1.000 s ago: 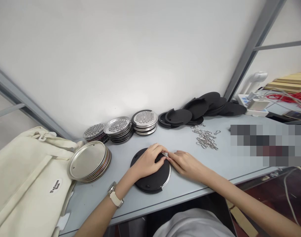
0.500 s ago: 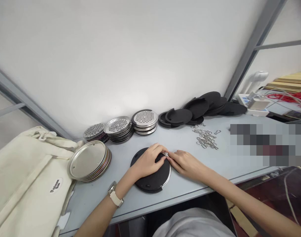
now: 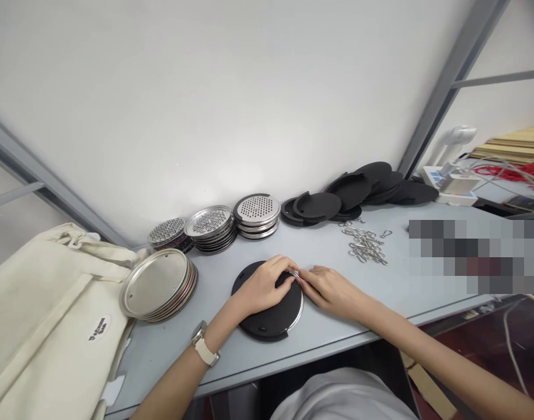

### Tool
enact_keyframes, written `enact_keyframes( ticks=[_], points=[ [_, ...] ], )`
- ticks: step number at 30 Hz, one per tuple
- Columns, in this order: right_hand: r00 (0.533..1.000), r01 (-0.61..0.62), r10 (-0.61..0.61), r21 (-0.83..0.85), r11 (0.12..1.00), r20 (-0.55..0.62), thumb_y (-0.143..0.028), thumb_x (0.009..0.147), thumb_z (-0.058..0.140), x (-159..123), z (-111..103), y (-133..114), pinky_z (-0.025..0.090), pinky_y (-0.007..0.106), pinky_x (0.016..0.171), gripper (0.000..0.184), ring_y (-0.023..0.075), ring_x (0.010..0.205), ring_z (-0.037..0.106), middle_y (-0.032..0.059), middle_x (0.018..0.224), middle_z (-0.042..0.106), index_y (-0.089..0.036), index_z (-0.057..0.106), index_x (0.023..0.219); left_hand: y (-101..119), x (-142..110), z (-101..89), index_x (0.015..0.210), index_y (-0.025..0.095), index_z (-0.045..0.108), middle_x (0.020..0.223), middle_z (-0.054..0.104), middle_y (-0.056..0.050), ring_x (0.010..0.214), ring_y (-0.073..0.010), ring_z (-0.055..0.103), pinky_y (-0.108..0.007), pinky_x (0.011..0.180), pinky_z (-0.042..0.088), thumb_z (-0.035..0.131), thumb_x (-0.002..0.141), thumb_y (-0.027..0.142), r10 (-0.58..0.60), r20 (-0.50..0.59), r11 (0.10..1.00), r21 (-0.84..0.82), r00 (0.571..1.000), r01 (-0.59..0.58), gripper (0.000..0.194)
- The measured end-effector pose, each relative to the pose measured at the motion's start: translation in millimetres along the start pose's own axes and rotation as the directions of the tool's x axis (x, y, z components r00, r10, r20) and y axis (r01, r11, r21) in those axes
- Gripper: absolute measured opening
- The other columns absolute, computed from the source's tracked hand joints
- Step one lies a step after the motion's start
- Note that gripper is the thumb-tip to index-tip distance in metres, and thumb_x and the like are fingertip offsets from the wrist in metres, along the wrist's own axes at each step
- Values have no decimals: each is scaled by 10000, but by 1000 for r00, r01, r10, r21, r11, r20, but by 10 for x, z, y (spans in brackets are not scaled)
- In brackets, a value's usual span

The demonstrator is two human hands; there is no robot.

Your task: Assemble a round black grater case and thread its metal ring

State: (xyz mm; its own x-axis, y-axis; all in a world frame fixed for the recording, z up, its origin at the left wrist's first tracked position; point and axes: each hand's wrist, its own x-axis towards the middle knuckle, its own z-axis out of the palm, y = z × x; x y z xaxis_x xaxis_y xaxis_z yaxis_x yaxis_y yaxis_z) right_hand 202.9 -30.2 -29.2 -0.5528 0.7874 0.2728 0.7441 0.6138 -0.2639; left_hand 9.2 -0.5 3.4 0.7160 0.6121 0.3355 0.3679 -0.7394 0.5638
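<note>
A round black cover (image 3: pixel 273 318) lies flat on the table in front of me, with a silvery plate rim (image 3: pixel 300 315) showing along its right side. My left hand (image 3: pixel 264 287) rests across the cover, its thumb and fingers pinched at the upper right edge. There a small shiny metal carabiner clip (image 3: pixel 295 273), mostly hidden, sits between my fingertips. From the right, my right hand (image 3: pixel 330 291) grips the same clip with bent, pressed-together fingers. Loose carabiner clips (image 3: pixel 367 248) lie in a heap beyond my right hand.
Stacked metal plates (image 3: pixel 157 283) stand left, beside a cream cloth bag (image 3: pixel 43 303). Stacks of grater discs (image 3: pixel 209 224) and perforated discs (image 3: pixel 258 209) line the wall. Black covers (image 3: pixel 354 189) are piled behind the clips. Grey metal posts (image 3: pixel 442 87) frame the table.
</note>
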Motion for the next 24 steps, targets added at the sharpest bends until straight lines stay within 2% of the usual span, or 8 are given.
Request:
enact_keyframes(
  ticks=[9,16,24],
  points=[
    [1000,1,-1,-19,1000,-1,-274,991,235,-2,3,-2,377,267,623,328,163,608,522,48,676,583,-145,534,947,-7,1,9,1004,183,512,994,573,-43,971,-179,549,-311,874,453,481,844,84,13,-9,999,34,1000,-13,191],
    [1000,-6,6,-54,999,5,-296,993,246,3,49,17,370,274,622,346,181,639,546,71,710,614,-114,521,1095,2,4,1,1030,186,516,1001,552,-46,983,-186,524,-323,888,444,498,834,91,33,-22,996,82,999,-31,218],
    [1000,-11,12,-75,997,9,-303,995,241,16,68,36,352,262,607,356,172,626,544,65,701,614,-116,501,1152,7,8,0,1036,189,511,1005,542,-45,986,-185,511,-323,892,435,498,822,68,22,-19,996,88,1000,-21,246]
  ],
)
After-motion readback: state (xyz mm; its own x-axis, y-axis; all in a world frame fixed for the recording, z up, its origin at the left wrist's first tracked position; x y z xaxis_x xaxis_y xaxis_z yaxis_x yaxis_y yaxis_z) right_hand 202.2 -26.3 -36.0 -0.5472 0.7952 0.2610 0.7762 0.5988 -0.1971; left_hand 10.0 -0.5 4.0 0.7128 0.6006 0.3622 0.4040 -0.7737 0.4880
